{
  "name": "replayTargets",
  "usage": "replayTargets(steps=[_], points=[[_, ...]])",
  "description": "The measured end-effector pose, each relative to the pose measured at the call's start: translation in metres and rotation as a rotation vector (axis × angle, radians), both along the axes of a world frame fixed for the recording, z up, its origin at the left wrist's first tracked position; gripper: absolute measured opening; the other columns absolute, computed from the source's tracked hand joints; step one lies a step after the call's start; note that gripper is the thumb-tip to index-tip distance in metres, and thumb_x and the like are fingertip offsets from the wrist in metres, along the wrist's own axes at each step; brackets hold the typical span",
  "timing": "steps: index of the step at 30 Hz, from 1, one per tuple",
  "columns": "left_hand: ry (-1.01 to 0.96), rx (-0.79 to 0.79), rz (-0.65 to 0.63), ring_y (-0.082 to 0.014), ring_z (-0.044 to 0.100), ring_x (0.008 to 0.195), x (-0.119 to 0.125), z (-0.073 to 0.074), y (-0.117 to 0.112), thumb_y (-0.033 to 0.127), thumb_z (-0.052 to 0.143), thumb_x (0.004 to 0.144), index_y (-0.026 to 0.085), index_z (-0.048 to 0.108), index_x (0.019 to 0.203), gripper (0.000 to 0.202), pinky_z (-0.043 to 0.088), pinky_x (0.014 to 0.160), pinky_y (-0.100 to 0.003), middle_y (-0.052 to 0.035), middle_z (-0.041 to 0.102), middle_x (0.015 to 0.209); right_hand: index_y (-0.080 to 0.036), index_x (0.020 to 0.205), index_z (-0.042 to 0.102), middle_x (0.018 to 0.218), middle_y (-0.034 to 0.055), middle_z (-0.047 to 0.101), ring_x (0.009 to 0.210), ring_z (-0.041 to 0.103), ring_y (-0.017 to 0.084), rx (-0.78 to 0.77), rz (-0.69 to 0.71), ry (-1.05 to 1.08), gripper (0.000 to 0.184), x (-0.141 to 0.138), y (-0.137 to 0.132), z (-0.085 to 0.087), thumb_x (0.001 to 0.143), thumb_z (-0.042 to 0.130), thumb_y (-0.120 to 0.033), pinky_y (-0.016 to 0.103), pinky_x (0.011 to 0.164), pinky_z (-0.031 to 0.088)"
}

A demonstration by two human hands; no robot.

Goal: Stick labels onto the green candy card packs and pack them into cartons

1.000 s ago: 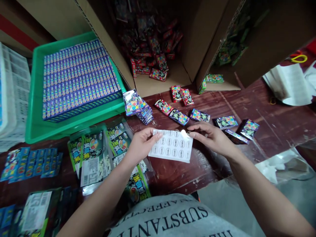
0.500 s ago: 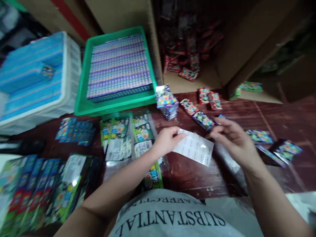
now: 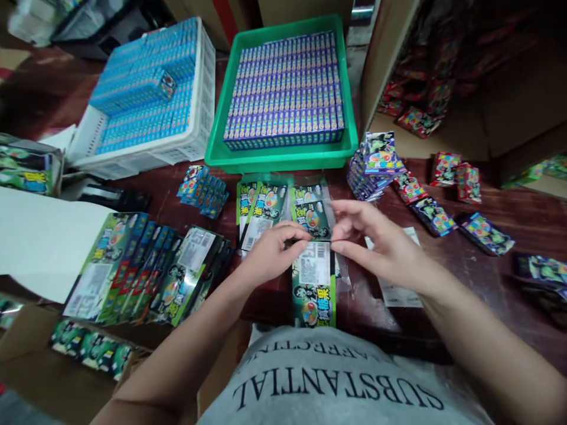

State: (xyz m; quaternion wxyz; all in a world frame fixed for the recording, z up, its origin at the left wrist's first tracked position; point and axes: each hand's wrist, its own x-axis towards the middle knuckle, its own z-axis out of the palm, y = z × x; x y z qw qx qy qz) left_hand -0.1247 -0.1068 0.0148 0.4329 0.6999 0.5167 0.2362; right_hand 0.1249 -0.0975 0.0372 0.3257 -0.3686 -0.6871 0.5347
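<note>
On the dark red-brown wooden table (image 3: 482, 265), the left hand (image 3: 279, 251) and right hand (image 3: 376, 245) curve fingers at a green-black printed packet (image 3: 313, 289); if pinching, I cannot tell. Behind stands a green plastic tray (image 3: 283, 162).

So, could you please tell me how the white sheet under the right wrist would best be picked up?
I'd pinch the white sheet at its near edge, coming from the person's side. It lies flat on the dark table, so an edge is probably easiest to lift, and the right hand and wrist hide its middle, leaving the near strip showing.
</note>
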Motion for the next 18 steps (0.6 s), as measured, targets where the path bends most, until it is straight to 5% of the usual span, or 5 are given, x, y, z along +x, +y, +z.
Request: replayTargets(steps=[4,7,13,18], points=[[-0.109,-0.109,0.046,-0.0182,0.069,0.089,-0.005,0.002,-0.007,0.027,0.060,0.090,0.023,0.074,0.099,0.017,0.053,0.084,-0.035,-0.0025,0.076,0.098,-0.023,0.148,0.036,0.097,0.0023,0.067,0.090,0.066,0.018,-0.015,0.145,-0.139,0.061,-0.036,0.019,-0.009,0.093,0.061,-0.025,0.037,0.086,0.055],[-0.150,-0.164,0.102,-0.0177,0.068,0.083,-0.012,-0.002,-0.012,0.029,0.063,0.089,0.022,0.074,0.099,0.017,0.053,0.078,-0.034,-0.0026,0.077,0.095,-0.022,0.150,0.033,0.097,0.0030,0.068,0.089,0.066,0.020,0.011,0.126,-0.238,0.066,-0.045,0.022,-0.013,0.091,0.063,-0.027,0.039,0.086,0.055],[-0.210,-0.216,0.163,-0.0175,0.067,0.079,-0.021,0.000,-0.018,0.031,0.065,0.087,0.019,0.073,0.095,0.016,0.053,0.077,-0.034,-0.0045,0.076,0.092,-0.033,0.157,0.030,0.112,0.0042,0.071,0.106,0.060,0.026,0.463,0.069,-0.470,0.066,-0.051,0.003,-0.013,0.098,0.059,-0.025,0.048,0.100,0.041],[-0.244,-0.200,0.014,-0.0190,0.066,0.086,-0.019,0.008,-0.013,0.035,0.076,0.079,0.019,0.061,0.098,0.029,0.053,0.076,-0.032,-0.0042,0.070,0.094,-0.034,0.163,0.012,0.112,0.0023,0.075,0.104,0.060,0.025,0.542,0.085,-0.568,0.072,-0.054,-0.008,-0.013,0.103,0.051,-0.021,0.051,0.102,0.035]])
